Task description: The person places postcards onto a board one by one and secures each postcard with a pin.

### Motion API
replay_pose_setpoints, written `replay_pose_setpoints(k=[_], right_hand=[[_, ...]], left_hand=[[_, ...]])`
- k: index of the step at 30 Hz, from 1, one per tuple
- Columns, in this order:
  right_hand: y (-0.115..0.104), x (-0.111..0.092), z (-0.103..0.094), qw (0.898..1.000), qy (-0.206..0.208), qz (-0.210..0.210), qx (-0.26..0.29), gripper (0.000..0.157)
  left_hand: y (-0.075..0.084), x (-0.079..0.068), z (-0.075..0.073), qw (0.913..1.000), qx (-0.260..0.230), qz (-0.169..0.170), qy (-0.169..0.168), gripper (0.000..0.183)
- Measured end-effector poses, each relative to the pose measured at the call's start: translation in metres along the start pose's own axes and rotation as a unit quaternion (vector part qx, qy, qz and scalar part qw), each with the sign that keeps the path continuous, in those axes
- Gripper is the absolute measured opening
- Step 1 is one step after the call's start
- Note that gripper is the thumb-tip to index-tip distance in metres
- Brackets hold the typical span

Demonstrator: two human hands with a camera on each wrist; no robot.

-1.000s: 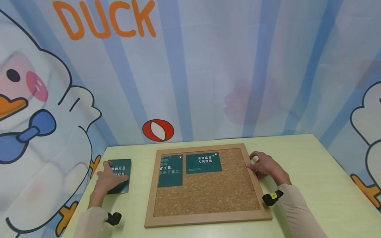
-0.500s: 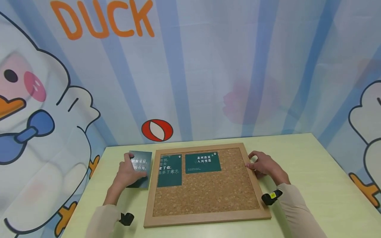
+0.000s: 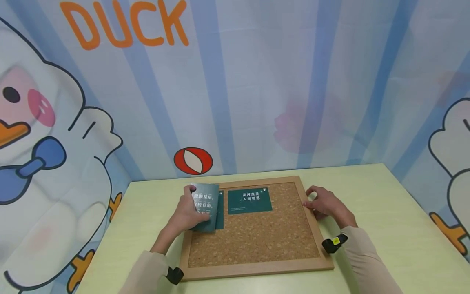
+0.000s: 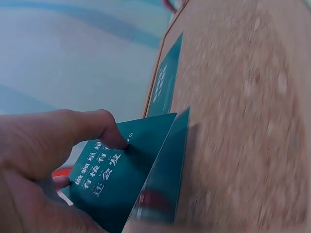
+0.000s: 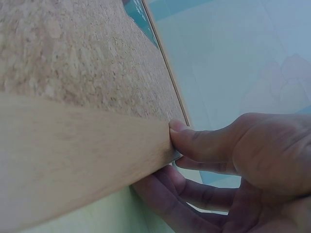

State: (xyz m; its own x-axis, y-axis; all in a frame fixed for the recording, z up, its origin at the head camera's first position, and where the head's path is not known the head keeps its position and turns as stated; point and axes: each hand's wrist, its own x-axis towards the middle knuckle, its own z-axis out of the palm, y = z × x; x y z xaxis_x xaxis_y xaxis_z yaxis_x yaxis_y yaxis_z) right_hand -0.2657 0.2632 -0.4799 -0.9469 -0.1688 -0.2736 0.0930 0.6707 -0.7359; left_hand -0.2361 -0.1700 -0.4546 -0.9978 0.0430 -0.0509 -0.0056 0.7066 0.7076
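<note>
My left hand [image 3: 183, 214] holds a dark green card [image 3: 206, 196] printed with white characters, gripping it between thumb and fingers. That card hangs over the left part of a wood-framed corkboard [image 3: 264, 241] and overlaps a similar green card [image 3: 220, 216] on it in the head view. A wide green card [image 3: 249, 206] lies at the board's top middle, a small pin at its upper corner. At the right side of the frame, my right hand [image 3: 327, 202] pinches the wooden edge [image 5: 92, 150], thumb at the top and fingers below in the right wrist view.
The board lies on a pale yellow-green table [image 3: 382, 228]. Behind it hangs a blue striped cloth backdrop [image 3: 257, 81] with cartoon ducks and orange lettering. A black wrist camera sits on each sleeve.
My left hand has carried the green card rightward from the table's left side to over the corkboard's left part. My right hand stays on the frame's right edge.
</note>
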Motion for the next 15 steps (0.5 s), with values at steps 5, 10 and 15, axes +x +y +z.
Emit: replay_pose_setpoints(k=[5, 10, 15], right_hand=[[0.0, 0.0, -0.001, 1.0, 0.004, 0.003, -0.001, 0.039], [0.001, 0.001, 0.001, 1.0, 0.005, 0.004, 0.001, 0.04], [0.003, 0.002, 0.002, 1.0, 0.009, 0.004, -0.002, 0.039]], left_hand=[[0.02, -0.001, 0.025, 0.999, -0.023, 0.033, -0.019, 0.102], [0.038, -0.002, 0.052, 0.9971, -0.042, 0.05, -0.04, 0.104], [0.057, -0.006, 0.079, 0.9926, -0.074, 0.067, -0.069, 0.104]])
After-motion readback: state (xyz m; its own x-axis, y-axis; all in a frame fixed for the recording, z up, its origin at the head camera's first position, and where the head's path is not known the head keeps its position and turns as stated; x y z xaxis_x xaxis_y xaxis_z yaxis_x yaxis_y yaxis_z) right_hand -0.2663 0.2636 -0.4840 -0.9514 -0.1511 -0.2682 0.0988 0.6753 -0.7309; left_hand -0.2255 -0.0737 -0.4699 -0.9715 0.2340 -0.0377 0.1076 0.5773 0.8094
